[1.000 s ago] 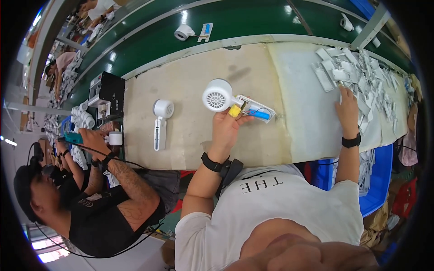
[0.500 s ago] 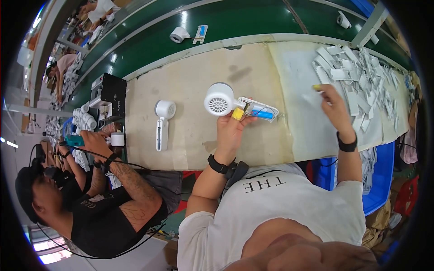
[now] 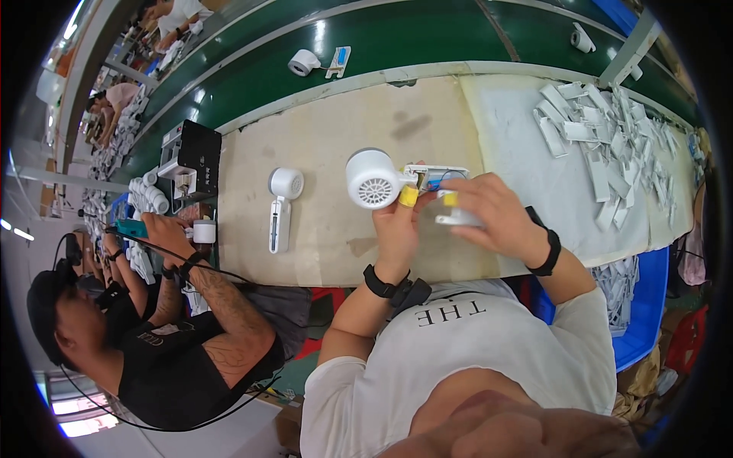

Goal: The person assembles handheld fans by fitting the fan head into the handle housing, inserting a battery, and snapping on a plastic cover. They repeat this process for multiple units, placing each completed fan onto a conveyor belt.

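The left hand (image 3: 398, 223) is gripping a white hair dryer (image 3: 376, 178) near the workbench's (image 3: 321, 137) front edge, while the right hand (image 3: 489, 214) is pinching a white handle cover (image 3: 456, 219) just beside it. Open bench is lying between it and another dryer (image 3: 281, 200).

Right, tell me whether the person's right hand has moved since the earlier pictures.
Yes. The right hand left the pile of flat white plastic covers on the right and now sits leftward, beside the round white hair dryer, carrying one cover.
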The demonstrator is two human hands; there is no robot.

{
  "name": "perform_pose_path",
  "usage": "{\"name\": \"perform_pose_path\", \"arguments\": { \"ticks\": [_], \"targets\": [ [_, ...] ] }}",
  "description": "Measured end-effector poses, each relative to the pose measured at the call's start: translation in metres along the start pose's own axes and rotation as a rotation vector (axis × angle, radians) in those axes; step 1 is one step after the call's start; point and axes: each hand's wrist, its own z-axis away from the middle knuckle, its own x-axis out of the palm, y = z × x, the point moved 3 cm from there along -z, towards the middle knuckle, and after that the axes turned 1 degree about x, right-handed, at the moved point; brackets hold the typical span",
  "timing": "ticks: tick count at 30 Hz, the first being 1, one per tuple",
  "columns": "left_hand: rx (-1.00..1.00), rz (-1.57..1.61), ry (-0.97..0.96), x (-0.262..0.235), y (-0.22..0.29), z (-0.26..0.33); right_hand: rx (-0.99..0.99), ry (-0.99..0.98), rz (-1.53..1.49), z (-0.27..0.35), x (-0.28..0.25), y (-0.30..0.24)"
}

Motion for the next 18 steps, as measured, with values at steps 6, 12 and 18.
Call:
{"name": "perform_pose_path", "arguments": {
  "ticks": [6, 12, 18],
  "targets": [
    [0.026, -0.07, 0.008, 0.0, 0.005, 0.007, 0.035, 0.015, -0.011, -0.005, 0.017, -0.008],
    [0.06, -0.15, -0.015, -0.002, 0.005, 0.009, 0.024, 0.038, -0.033, -0.008, 0.013, -0.01],
    [0.143, -0.27, -0.068, -0.005, 0.004, 0.009, 0.042, 0.049, -0.044, -0.007, 0.012, -0.011]
  ]
}}
